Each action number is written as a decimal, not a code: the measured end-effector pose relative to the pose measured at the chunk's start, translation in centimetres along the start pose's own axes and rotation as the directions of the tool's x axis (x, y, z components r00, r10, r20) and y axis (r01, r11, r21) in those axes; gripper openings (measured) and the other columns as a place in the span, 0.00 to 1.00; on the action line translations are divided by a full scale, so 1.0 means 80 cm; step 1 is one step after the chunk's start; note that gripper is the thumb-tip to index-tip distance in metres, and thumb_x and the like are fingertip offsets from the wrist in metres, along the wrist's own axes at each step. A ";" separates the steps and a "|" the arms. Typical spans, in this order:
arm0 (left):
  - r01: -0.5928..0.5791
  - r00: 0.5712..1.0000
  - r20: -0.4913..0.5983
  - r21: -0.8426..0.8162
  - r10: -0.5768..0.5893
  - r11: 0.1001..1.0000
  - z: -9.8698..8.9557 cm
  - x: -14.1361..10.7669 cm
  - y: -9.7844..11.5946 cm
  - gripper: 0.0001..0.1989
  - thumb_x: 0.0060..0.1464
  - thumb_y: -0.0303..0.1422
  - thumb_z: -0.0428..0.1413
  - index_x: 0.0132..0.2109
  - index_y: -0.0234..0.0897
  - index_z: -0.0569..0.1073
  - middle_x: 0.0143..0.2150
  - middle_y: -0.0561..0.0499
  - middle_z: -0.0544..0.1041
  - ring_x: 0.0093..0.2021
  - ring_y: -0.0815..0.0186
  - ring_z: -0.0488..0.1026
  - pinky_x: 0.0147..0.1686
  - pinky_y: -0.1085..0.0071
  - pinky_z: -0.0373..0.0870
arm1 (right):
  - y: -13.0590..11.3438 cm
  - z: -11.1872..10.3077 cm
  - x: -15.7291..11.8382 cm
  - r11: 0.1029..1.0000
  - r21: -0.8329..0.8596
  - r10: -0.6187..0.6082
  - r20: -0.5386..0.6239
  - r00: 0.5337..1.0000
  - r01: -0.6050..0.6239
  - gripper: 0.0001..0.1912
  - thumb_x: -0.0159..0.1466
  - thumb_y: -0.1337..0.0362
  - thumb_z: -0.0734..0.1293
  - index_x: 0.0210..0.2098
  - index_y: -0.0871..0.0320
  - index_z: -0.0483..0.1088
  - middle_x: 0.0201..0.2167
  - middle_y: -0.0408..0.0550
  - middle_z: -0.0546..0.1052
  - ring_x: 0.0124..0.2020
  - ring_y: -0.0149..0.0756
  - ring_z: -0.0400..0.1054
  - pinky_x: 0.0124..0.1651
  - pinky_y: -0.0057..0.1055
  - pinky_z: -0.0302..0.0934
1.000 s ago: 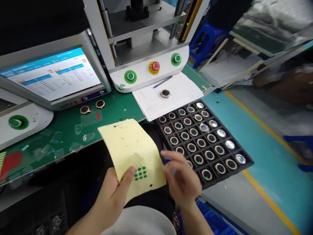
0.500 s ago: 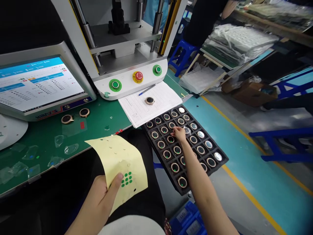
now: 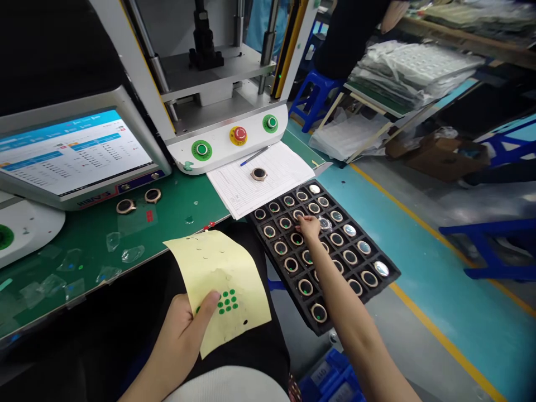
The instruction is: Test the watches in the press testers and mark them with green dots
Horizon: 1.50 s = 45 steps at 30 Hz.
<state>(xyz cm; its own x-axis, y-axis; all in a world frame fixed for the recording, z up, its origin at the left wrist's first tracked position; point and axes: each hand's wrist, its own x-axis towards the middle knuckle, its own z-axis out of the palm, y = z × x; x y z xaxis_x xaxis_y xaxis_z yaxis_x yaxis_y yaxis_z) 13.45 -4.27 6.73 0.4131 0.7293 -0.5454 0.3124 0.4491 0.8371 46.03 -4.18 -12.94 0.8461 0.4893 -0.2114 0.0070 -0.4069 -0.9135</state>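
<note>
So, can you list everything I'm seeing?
Bench: one, green, left
Screen: one, grey-framed, left
Press: one, white, top
Buttons: three, green and red, press
Papers: stack, white, bench
Pen: one, blue, papers
Plastic scraps: several, clear, bench
Loose pieces: three, black and gold, bench and papers
Tray: one, black, centre
Tray pieces: many, black or silver, tray
Dotted sheet: one, yellow, lower middle
Bins: some, blue, bottom
Wrapped goods: several, white, right
Box: one, brown, right
Coworker: at least one, dark clothing, top
Left hand: one, bare, holding sheet
Right hand: one, bare, over tray
</note>
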 end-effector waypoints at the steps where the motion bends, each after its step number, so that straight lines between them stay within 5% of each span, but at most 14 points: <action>1: 0.009 1.000 -0.020 -0.022 -0.009 1.000 -0.001 -0.001 -0.001 0.20 0.52 0.47 0.59 0.32 0.31 0.80 0.21 0.50 0.74 0.23 0.65 0.69 0.22 0.74 0.66 | -0.013 0.003 -0.021 0.997 0.025 -0.071 0.007 0.997 0.070 0.13 0.67 0.58 0.65 0.44 0.62 0.69 0.37 0.46 0.74 0.33 0.31 0.70 0.35 0.32 0.69; 6: -0.001 0.998 -0.065 -0.052 -0.002 0.999 -0.008 0.000 -0.003 0.22 0.52 0.49 0.59 0.37 0.30 0.81 0.31 0.45 0.80 0.28 0.62 0.73 0.26 0.73 0.68 | -0.083 -0.003 -0.167 0.874 0.185 -0.462 0.037 0.886 0.449 0.10 0.60 0.60 0.70 0.26 0.56 0.68 0.26 0.42 0.73 0.31 0.33 0.70 0.37 0.34 0.67; 7: -0.012 0.998 -0.054 -0.045 0.010 0.999 -0.010 0.000 -0.003 0.22 0.53 0.48 0.59 0.38 0.30 0.81 0.32 0.45 0.80 0.29 0.62 0.74 0.27 0.73 0.69 | -0.098 -0.007 -0.194 0.795 0.211 -0.590 0.053 0.805 0.569 0.08 0.57 0.64 0.72 0.25 0.55 0.69 0.26 0.42 0.74 0.30 0.34 0.70 0.37 0.34 0.67; 9: -0.026 1.000 -0.016 -0.024 0.026 0.999 -0.012 0.002 -0.004 0.23 0.55 0.48 0.57 0.39 0.30 0.80 0.31 0.45 0.80 0.30 0.62 0.74 0.28 0.72 0.70 | -0.122 -0.013 -0.236 0.531 0.214 -0.847 0.133 0.514 0.820 0.06 0.57 0.73 0.70 0.31 0.56 0.71 0.29 0.45 0.76 0.32 0.35 0.71 0.38 0.35 0.68; 10: -0.032 0.999 0.002 -0.015 0.032 0.999 -0.012 0.002 -0.005 0.23 0.56 0.48 0.56 0.38 0.30 0.80 0.30 0.45 0.79 0.29 0.62 0.73 0.28 0.72 0.70 | -0.131 -0.014 -0.251 0.438 0.220 -0.897 0.172 0.407 0.872 0.08 0.57 0.75 0.69 0.34 0.57 0.72 0.30 0.47 0.77 0.33 0.35 0.71 0.38 0.36 0.69; 11: -0.039 0.999 0.015 -0.010 0.039 0.999 -0.013 0.002 -0.006 0.23 0.57 0.49 0.55 0.37 0.29 0.80 0.28 0.46 0.78 0.28 0.63 0.72 0.28 0.72 0.70 | -0.137 -0.014 -0.262 0.391 0.225 -0.914 0.206 0.349 0.892 0.10 0.58 0.77 0.67 0.37 0.58 0.71 0.31 0.48 0.77 0.34 0.36 0.71 0.38 0.37 0.69; 22: -0.120 0.992 -0.010 0.102 0.122 0.987 -0.015 -0.005 -0.009 0.21 0.57 0.45 0.54 0.26 0.31 0.72 0.22 0.52 0.67 0.24 0.70 0.61 0.22 0.76 0.59 | -0.125 0.004 -0.289 0.419 0.096 -0.885 0.264 0.383 0.903 0.08 0.61 0.76 0.68 0.36 0.56 0.71 0.31 0.44 0.80 0.32 0.34 0.74 0.46 0.40 0.66; 35: -0.095 0.995 0.029 0.083 0.093 0.992 -0.017 -0.006 -0.004 0.18 0.56 0.43 0.55 0.27 0.32 0.72 0.22 0.51 0.70 0.26 0.67 0.66 0.25 0.75 0.64 | -0.122 -0.007 -0.299 0.316 0.110 -0.922 0.271 0.278 0.942 0.09 0.61 0.77 0.66 0.39 0.60 0.73 0.34 0.50 0.80 0.34 0.36 0.74 0.45 0.39 0.67; 37: -0.071 0.996 0.064 0.076 0.066 0.995 -0.021 -0.005 -0.001 0.18 0.56 0.43 0.55 0.27 0.32 0.72 0.23 0.50 0.72 0.25 0.66 0.68 0.25 0.74 0.66 | -0.119 -0.009 -0.300 0.373 0.172 -0.911 0.254 0.325 0.912 0.11 0.60 0.77 0.66 0.41 0.60 0.72 0.37 0.52 0.78 0.38 0.37 0.73 0.44 0.38 0.68; 42: 0.007 0.967 0.242 0.288 -0.080 0.958 -0.037 -0.003 0.013 0.18 0.55 0.41 0.55 0.23 0.33 0.71 0.20 0.52 0.70 0.20 0.69 0.66 0.18 0.77 0.58 | -0.107 -0.016 -0.293 0.697 0.191 -0.717 0.188 0.672 0.691 0.31 0.62 0.63 0.67 0.63 0.59 0.57 0.62 0.63 0.62 0.63 0.54 0.56 0.59 0.56 0.58; 43: -0.005 0.952 0.287 0.356 -0.104 0.935 -0.039 -0.002 0.017 0.17 0.54 0.39 0.55 0.22 0.34 0.70 0.19 0.53 0.69 0.19 0.71 0.64 0.17 0.77 0.56 | -0.108 -0.018 -0.291 0.709 0.194 -0.705 0.197 0.681 0.678 0.33 0.62 0.62 0.67 0.65 0.58 0.54 0.65 0.62 0.58 0.66 0.56 0.51 0.62 0.59 0.53; 45: -0.076 0.907 0.402 0.444 -0.123 0.893 -0.039 0.000 0.024 0.14 0.52 0.33 0.55 0.21 0.34 0.70 0.18 0.55 0.67 0.18 0.73 0.60 0.17 0.78 0.53 | -0.113 -0.022 -0.286 0.644 0.206 -0.763 0.253 0.595 0.737 0.34 0.61 0.65 0.66 0.65 0.57 0.53 0.66 0.60 0.56 0.68 0.57 0.48 0.65 0.62 0.46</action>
<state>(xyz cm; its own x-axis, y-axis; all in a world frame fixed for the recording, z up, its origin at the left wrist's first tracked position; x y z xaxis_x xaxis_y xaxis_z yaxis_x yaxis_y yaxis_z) 11.39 -1.81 8.50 0.6807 0.3987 -0.6146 0.6274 0.1158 0.7701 27.54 -13.08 0.80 0.3639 0.7965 0.4829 0.5183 0.2576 -0.8155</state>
